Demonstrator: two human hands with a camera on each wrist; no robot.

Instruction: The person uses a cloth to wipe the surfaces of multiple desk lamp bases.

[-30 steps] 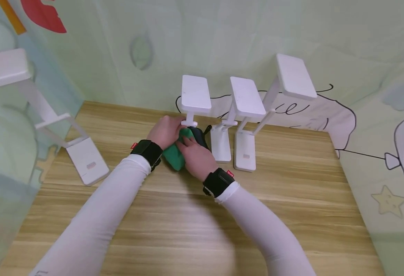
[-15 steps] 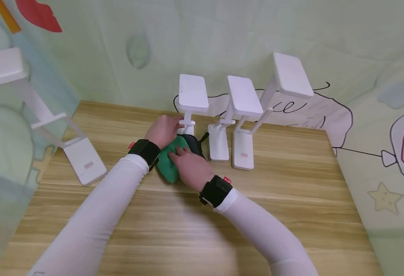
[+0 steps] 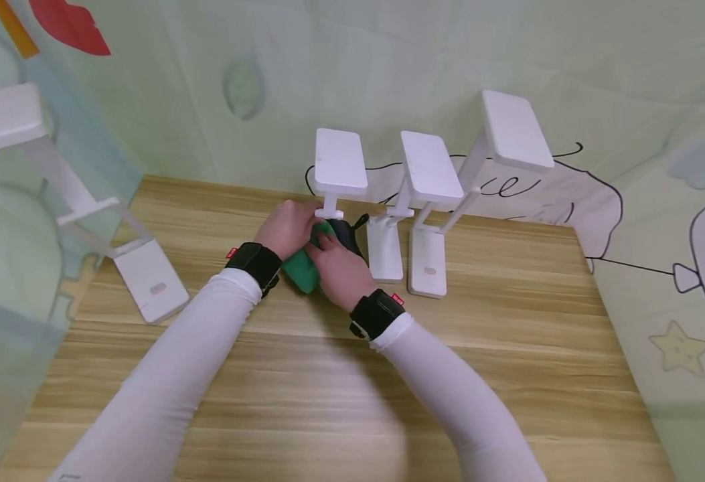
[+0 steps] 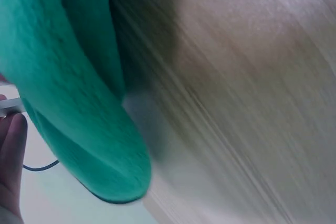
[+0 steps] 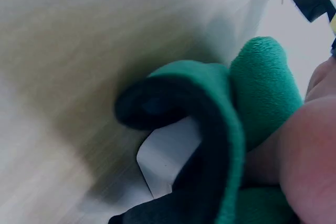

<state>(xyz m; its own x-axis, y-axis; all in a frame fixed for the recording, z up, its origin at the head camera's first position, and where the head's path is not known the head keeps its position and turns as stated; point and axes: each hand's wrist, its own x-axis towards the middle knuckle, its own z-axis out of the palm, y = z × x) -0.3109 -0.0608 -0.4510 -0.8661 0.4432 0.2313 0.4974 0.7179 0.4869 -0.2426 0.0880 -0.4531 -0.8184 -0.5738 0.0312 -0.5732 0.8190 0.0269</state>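
Observation:
My left hand (image 3: 284,229) grips the upright of a white folding desk lamp (image 3: 340,159) at its hinge. In the left wrist view its fingers (image 4: 11,148) pinch a white part of the lamp. My right hand (image 3: 345,273) holds a green fleecy cloth (image 3: 300,271) with a black backing and a black loop, at the foot of this lamp. The cloth (image 5: 265,85) is folded over in the right wrist view, its dark underside curling round the white lamp base (image 5: 168,153). Most of the base is hidden under cloth and hand in the head view.
Two similar white lamps (image 3: 430,167) (image 3: 517,130) stand close on the right. Another lamp (image 3: 150,281) stands at the left, its head reaching the view's edge. The wooden table (image 3: 509,361) ends against a patterned curtain (image 3: 418,67) behind and at both sides.
The right hand with the cloth slid toward the person, baring part of the lamp base, then moved back up toward the hinge. The left hand stays on the lamp.

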